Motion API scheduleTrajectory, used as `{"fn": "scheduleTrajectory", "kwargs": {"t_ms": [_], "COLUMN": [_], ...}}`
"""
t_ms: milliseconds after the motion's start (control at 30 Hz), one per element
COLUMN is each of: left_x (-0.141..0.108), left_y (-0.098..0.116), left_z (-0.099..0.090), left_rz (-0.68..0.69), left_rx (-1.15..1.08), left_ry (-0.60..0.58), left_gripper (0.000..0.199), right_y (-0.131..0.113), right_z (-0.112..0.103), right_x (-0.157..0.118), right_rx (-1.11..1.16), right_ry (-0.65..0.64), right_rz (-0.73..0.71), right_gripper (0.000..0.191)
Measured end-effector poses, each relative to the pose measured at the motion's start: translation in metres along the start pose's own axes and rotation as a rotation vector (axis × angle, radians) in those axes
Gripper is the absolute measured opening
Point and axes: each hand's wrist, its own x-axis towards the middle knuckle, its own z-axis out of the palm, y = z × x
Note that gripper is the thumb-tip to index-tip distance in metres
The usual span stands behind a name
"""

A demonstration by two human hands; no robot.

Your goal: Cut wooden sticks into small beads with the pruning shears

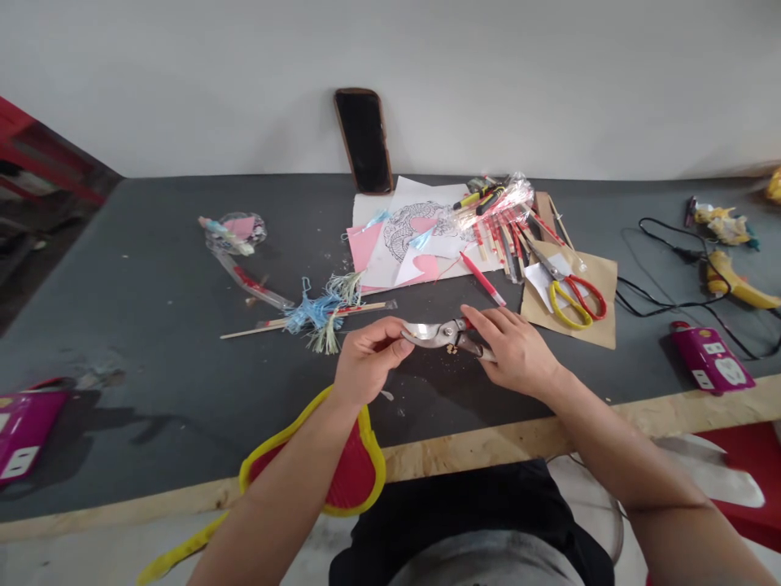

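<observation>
Centrally, over a wide dark-grey tabletop [164, 268], your two bare hands meet at one tool.
Below your left forearm is a red panel with a puffy yellow rim [377, 460]; your right hand [518, 350] grasps the handles of silver metal pruning shears [448, 330], whose long axis runs sideways between your hands, blades toward your left hand [372, 362], its thumb and forefinger pinched at the tip; any small piece there, you cannot tell.
</observation>
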Motion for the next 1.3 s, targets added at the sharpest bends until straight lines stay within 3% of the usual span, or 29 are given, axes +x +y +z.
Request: {"fn": "scheduleTrajectory", "kwargs": {"t_ms": [233, 533, 733, 1067, 1300], "left_x": [0.003, 0.001, 0.001, 0.002, 0.002], "left_y": [0.011, 0.001, -0.004, 0.011, 0.011], "left_z": [0.007, 0.006, 0.000, 0.008, 0.009], "left_rz": [-0.075, -0.077, 0.002, -0.075, -0.088], "left_rx": [-0.169, -0.134, 0.035, -0.137, -0.168], "left_ry": [-0.064, 0.023, 0.088, 0.008, 0.002], "left_gripper": [0.027, 0.029, 0.023, 0.032, 0.030], "right_y": [0.000, -0.004, 0.001, 0.002, 0.004], "right_z": [0.003, 0.002, 0.004, 0.001, 0.002], "right_x": [-0.001, -0.004, 0.000, 0.000, 0.000], "right_rx": [0.019, -0.049, -0.030, 0.034, 0.022], "right_ry": [0.035, 0.053, 0.055, -0.020, 0.002], "right_rz": [-0.028, 0.009, 0.008, -0.047, -0.038], "right_gripper": [0.059, 0.048, 0.057, 0.067, 0.068]}}
